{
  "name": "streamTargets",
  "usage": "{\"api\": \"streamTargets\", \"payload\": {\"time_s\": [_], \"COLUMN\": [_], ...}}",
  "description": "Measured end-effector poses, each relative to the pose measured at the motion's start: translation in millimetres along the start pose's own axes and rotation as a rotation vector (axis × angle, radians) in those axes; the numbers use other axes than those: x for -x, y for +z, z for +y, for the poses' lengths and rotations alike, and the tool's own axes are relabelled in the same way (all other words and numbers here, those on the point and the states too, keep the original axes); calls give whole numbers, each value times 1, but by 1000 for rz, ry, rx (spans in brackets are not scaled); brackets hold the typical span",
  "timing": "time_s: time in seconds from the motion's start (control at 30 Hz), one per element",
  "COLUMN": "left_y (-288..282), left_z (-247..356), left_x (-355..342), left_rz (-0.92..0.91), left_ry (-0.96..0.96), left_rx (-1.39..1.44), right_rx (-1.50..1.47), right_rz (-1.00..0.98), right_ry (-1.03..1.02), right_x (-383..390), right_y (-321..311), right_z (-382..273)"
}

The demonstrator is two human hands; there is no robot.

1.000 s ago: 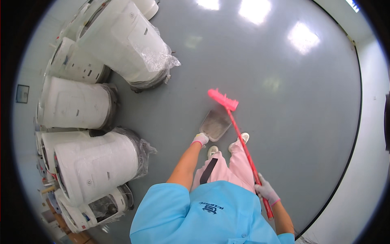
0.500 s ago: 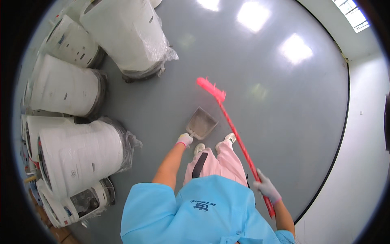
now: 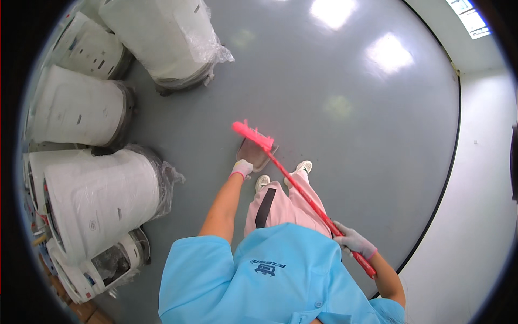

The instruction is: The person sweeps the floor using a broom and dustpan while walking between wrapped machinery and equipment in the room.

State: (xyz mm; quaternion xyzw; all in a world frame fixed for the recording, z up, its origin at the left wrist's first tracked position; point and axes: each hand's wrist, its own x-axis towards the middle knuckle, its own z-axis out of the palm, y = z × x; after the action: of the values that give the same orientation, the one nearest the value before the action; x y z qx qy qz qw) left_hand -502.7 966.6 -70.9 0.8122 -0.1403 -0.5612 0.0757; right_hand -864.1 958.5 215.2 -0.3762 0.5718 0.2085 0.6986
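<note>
My gloved left hand (image 3: 244, 167) is closed on the handle end of a grey dustpan (image 3: 252, 154), low over the floor in front of my feet. A broom (image 3: 303, 196) with a red handle and a pink-red head slants across in front of me. Its bristle head (image 3: 252, 135) is over the dustpan's far edge and hides part of it; whether the two touch I cannot tell. My gloved right hand (image 3: 353, 240) is wrapped round the upper part of the broom's handle at my right side.
Several white rounded machines (image 3: 102, 200) wrapped in plastic film stand along the left. A white wall (image 3: 480, 178) with a dark base strip runs along the right. Grey floor (image 3: 334, 146) with shiny reflections stretches ahead. My white shoes (image 3: 263, 182) are just behind the dustpan.
The broom head has swung left and nearer, from beyond the dustpan to over its far edge. My right hand has shifted slightly, and the dustpan has moved a little left.
</note>
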Motion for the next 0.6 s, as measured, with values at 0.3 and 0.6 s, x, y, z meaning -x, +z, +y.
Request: {"api": "streamTargets", "payload": {"time_s": [0.3, 0.6], "left_y": [-11, -17], "left_z": [-99, -199], "left_x": [-15, 64], "left_rz": [-523, -571], "left_ry": [-402, -369], "left_rx": [1030, 1162], "right_rx": [492, 818], "right_rz": [72, 388], "right_ry": [-28, -431], "right_x": [29, -159], "right_y": [41, 36], "right_z": [-20, -35]}}
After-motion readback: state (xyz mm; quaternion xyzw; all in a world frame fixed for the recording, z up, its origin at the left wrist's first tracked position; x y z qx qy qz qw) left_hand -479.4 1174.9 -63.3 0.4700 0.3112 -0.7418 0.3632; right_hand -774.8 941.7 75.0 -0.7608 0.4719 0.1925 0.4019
